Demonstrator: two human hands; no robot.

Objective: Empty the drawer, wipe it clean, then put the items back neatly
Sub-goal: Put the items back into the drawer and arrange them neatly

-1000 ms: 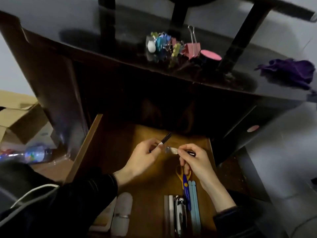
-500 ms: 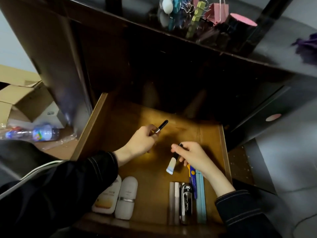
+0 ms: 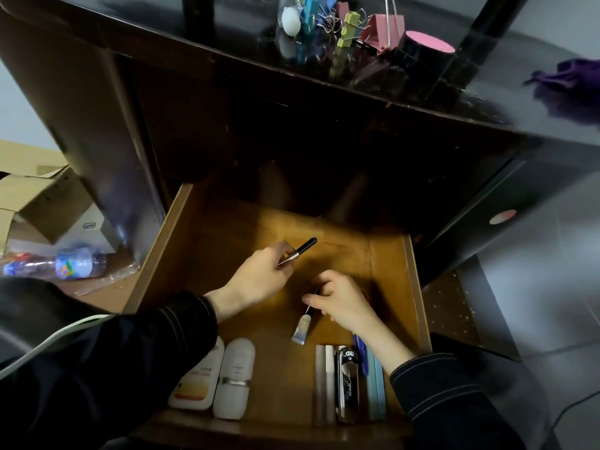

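The wooden drawer (image 3: 207, 241) stands pulled out below the dark desk. My left hand (image 3: 259, 277) holds a thin black-and-silver pen (image 3: 300, 251) over the drawer's middle, tip pointing up and right. To its right, my right hand (image 3: 341, 300) pinches a small flat brush (image 3: 302, 329) by its handle, the pale head pointing down toward the drawer floor. At the drawer's front lie two white bottles (image 3: 233, 378) on the left and a row of slim items (image 3: 344, 388) on the right, among them pens, a stapler-like piece and a light blue case.
On the desk top sit coloured binder clips (image 3: 344, 24), a white egg-shaped thing (image 3: 290, 22), a black pot with a pink lid (image 3: 425, 50) and a purple cloth (image 3: 571, 89). Cardboard boxes (image 3: 42, 203) and a plastic bottle (image 3: 71, 263) lie on the floor at left.
My hands have parted. The right hand has dropped lower with the brush, its head now pointing down near the drawer floor. The left hand stays with the pen. The camera has moved closer.
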